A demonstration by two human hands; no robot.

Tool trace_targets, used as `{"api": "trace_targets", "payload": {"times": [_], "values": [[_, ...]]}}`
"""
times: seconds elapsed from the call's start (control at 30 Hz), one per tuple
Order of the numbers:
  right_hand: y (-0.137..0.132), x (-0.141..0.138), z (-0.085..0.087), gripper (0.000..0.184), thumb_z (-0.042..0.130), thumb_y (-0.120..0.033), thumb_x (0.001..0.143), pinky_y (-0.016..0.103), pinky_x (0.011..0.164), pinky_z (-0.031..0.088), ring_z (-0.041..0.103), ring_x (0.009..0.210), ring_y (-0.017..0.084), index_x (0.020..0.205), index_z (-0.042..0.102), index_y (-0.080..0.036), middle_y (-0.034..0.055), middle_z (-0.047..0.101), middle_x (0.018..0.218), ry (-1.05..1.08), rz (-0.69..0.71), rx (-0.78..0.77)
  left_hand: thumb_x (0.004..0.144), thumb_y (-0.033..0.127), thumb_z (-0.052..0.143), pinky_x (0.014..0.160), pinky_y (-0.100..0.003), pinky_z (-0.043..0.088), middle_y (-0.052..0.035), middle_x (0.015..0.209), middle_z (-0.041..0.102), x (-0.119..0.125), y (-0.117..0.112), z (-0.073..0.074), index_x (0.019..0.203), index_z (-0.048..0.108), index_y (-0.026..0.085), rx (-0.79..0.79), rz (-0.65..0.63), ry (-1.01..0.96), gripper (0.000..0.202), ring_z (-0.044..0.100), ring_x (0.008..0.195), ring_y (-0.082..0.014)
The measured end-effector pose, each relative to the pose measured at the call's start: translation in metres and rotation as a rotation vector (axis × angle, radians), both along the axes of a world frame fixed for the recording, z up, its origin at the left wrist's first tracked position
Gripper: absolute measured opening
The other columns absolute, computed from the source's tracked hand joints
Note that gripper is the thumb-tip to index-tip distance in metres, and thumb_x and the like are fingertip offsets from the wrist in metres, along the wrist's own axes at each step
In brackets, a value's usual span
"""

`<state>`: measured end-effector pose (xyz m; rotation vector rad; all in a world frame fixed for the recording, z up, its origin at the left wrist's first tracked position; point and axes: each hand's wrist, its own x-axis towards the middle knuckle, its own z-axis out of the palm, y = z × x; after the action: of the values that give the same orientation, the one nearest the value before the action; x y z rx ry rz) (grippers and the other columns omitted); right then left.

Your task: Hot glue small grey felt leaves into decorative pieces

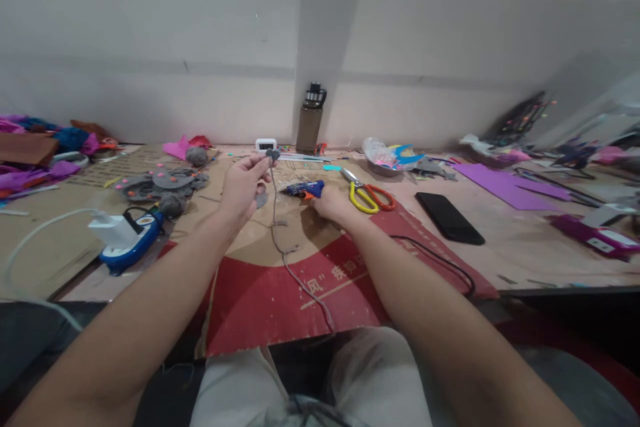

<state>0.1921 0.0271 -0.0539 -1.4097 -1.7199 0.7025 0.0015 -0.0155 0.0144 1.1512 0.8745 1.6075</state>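
Between the fingertips of my left hand (246, 183) is a small dark grey piece (273, 154), raised above the cardboard. A grey cord (287, 260) hangs down from it and trails over the cardboard to the near edge, with small knots or tufts along it. My right hand (327, 202) is closed around a blue hot glue gun (306, 189) with an orange part, its nozzle pointing left toward the cord. Just right of that hand lie scissors (367, 193) with yellow and red handles. A small grey disc (261, 199) shows beside my left fingers.
A red and brown cardboard sheet (280, 303) covers the table before me. Grey felt pieces (160, 181) and a blue power strip (133, 245) with a white charger lie left. At right are a black phone (449, 217) and purple sheets (505, 185); a bottle (311, 121) stands behind.
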Motion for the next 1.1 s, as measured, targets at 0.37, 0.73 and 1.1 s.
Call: {"api": "trace_targets", "payload": {"times": [0.37, 0.73, 1.1], "values": [[-0.036, -0.011, 0.046, 0.035, 0.052, -0.021, 0.073, 0.025, 0.053, 0.044, 0.054, 0.068, 0.014, 0.108, 0.050, -0.024, 0.0032, 0.062, 0.101, 0.442, 0.135, 0.230, 0.061, 0.019, 0.073, 0.033, -0.012, 0.016, -0.0023, 0.072, 0.063, -0.012, 0.013, -0.006, 0.070, 0.062, 0.011, -0.163, 0.028, -0.159, 0.016, 0.039, 0.046, -0.0014], [-0.053, -0.014, 0.052, 0.017, 0.054, -0.026, 0.083, 0.035, 0.077, 0.045, 0.055, 0.085, 0.020, 0.099, 0.057, -0.022, 0.0053, 0.062, 0.094, 0.220, 0.250, 0.311, 0.057, 0.022, 0.078, 0.034, -0.013, 0.016, -0.0003, 0.067, 0.063, -0.016, 0.020, -0.009, 0.069, 0.061, 0.014, -0.192, 0.062, -0.148, 0.022, 0.039, 0.043, -0.0011], [-0.050, -0.015, 0.048, 0.024, 0.052, -0.025, 0.084, 0.037, 0.083, 0.044, 0.056, 0.085, 0.020, 0.107, 0.056, -0.022, 0.0054, 0.062, 0.097, 0.117, 0.267, 0.384, 0.059, 0.020, 0.077, 0.033, -0.011, 0.018, -0.0021, 0.069, 0.063, -0.016, 0.018, -0.008, 0.069, 0.061, 0.013, -0.184, 0.053, -0.158, 0.020, 0.039, 0.045, -0.0015]]}}
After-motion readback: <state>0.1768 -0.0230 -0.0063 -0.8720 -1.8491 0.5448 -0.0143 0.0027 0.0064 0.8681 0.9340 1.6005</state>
